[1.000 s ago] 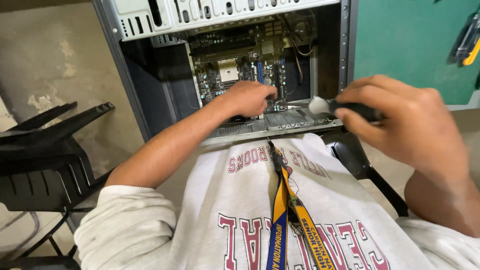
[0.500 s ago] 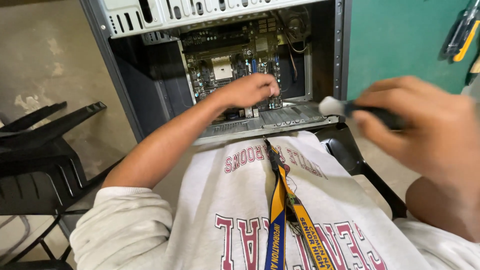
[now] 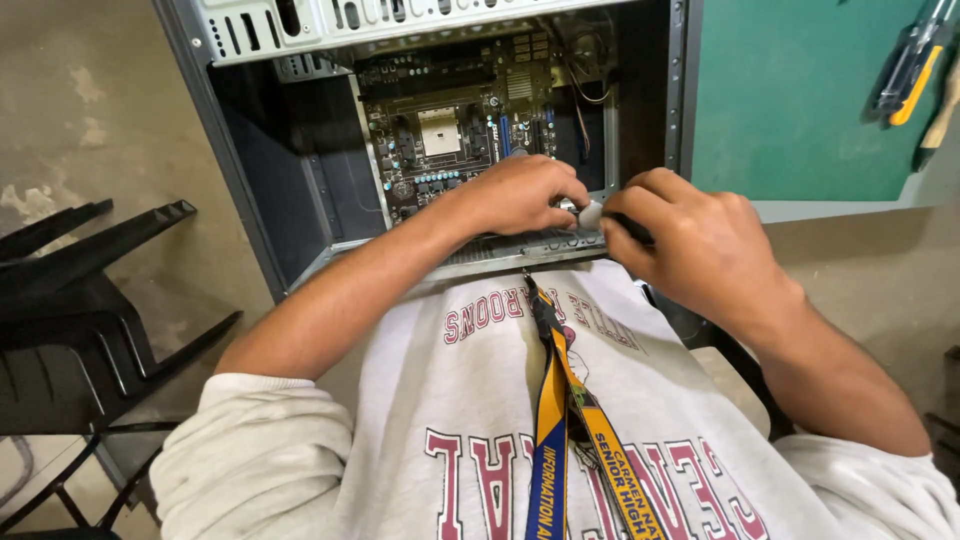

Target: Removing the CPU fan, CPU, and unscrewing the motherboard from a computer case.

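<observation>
Bare concrete floor (image 3: 80,130) fills the left side, where a black plastic chair (image 3: 70,320) stands close beside the person's left sleeve. Next comes an open computer case (image 3: 250,170) lying on its side, its green motherboard (image 3: 450,130) exposed with the square socket bare. Resting over the board's lower edge, the left hand (image 3: 520,195) has its fingers curled together, pinching something too small to make out. Just beside it, touching, the right hand (image 3: 700,245) is clamped on a screwdriver (image 3: 610,217) with a pale tip end and black grip, pointed toward the left fingers. Farther right, a green bench (image 3: 800,100) carries a yellow-handled tool (image 3: 915,70). A blue-and-yellow lanyard (image 3: 560,400) hangs over the grey sweatshirt below.
</observation>
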